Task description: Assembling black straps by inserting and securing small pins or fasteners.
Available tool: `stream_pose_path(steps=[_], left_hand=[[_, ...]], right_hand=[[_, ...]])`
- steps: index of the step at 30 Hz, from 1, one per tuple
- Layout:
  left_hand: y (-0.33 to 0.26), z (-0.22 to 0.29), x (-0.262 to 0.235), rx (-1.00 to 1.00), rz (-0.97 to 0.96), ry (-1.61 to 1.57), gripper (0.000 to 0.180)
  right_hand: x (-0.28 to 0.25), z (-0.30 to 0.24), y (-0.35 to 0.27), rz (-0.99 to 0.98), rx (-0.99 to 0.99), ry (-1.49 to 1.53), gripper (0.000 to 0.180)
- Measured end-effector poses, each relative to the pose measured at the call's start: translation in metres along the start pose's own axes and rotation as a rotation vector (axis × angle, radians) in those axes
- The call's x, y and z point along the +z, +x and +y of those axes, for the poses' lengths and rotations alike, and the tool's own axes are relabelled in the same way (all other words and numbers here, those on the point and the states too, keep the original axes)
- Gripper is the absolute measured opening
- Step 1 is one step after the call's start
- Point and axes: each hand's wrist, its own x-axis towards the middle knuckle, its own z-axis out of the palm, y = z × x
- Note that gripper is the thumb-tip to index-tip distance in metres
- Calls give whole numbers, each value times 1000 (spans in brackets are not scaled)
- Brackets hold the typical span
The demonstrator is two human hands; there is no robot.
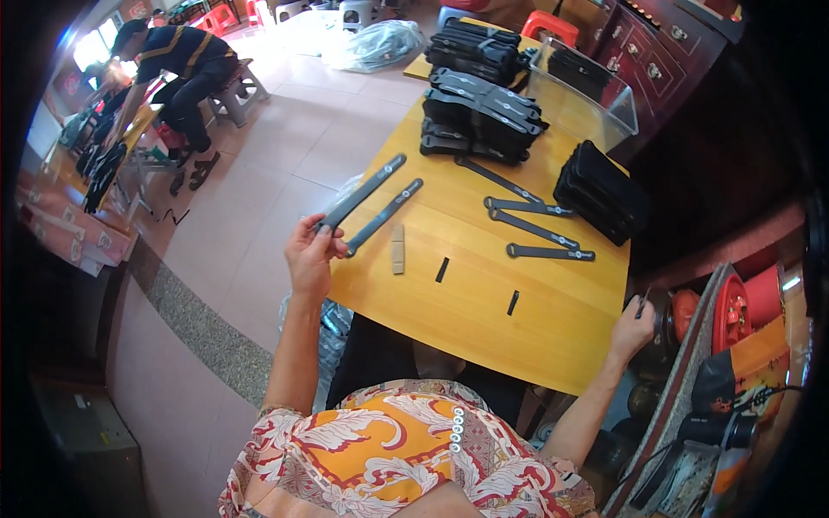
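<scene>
My left hand point(313, 255) is over the table's left edge, thumb and fingers pinching the near end of a dark grey strap point(367, 192) that points away to the right. A second grey strap point(386, 216) lies beside it, its near end by my fingertips; whether they touch it I cannot tell. My right hand point(633, 331) is closed just past the table's right edge, with a small dark thing point(641, 306) showing at its fingers, too small to name. Several loose straps point(544, 229) with looped ends lie zigzag at right centre. Two short black strips point(442, 269) rest nearer me.
Bundled stacks of grey and black straps point(484, 112) stand at the back of the yellow table point(423, 315). Another black stack point(600, 192) and a clear plastic bin point(617, 125) are at right. A beige jointed strip point(397, 250) lies left. Another person point(186, 73) sits working at far left.
</scene>
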Motion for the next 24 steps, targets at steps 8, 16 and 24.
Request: stream_pose_path(steps=[8,16,24], left_hand=[[26,-5,-12,-185,-9,385,31],[31,-2,-11,-65,27,791,31],[-20,-11,11,230,-56,913,26]], right_hand=[[-16,-35,-31,-118,-72,110,12],[-25,-80,-49,-283,-147,189,7],[-23,-119,-78,-443,-226,306,6]])
